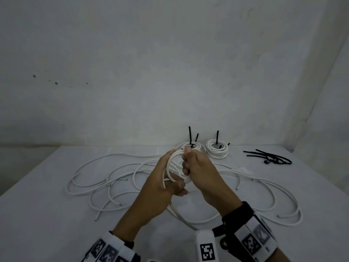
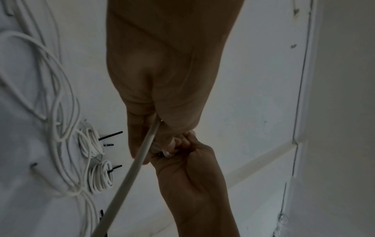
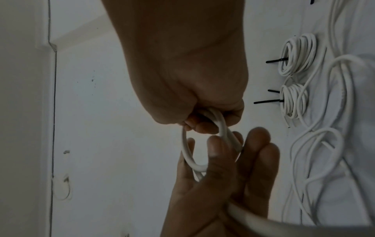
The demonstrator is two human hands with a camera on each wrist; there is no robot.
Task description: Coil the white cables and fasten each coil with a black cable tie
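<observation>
Above the middle of the table, both hands hold a small, partly wound white cable coil (image 1: 171, 163). My left hand (image 1: 164, 178) has its fingers through the loops and its thumb pressed on the lower strands. My right hand (image 1: 190, 165) is curled round the coil's right side. In the right wrist view the coil (image 3: 188, 158) runs from the right hand (image 3: 202, 121) over the left fingers (image 3: 255, 152). The cable's free tail (image 2: 129, 173) hangs down toward the table. Two tied coils (image 1: 190, 146) (image 1: 217, 151) with upright black tie tails stand behind the hands.
Loose black cable ties (image 1: 270, 157) lie in a bunch at the back right. Several uncoiled white cables (image 1: 105, 178) sprawl over the white table (image 1: 47, 214), left and right of the hands. A grey wall stands close behind the table.
</observation>
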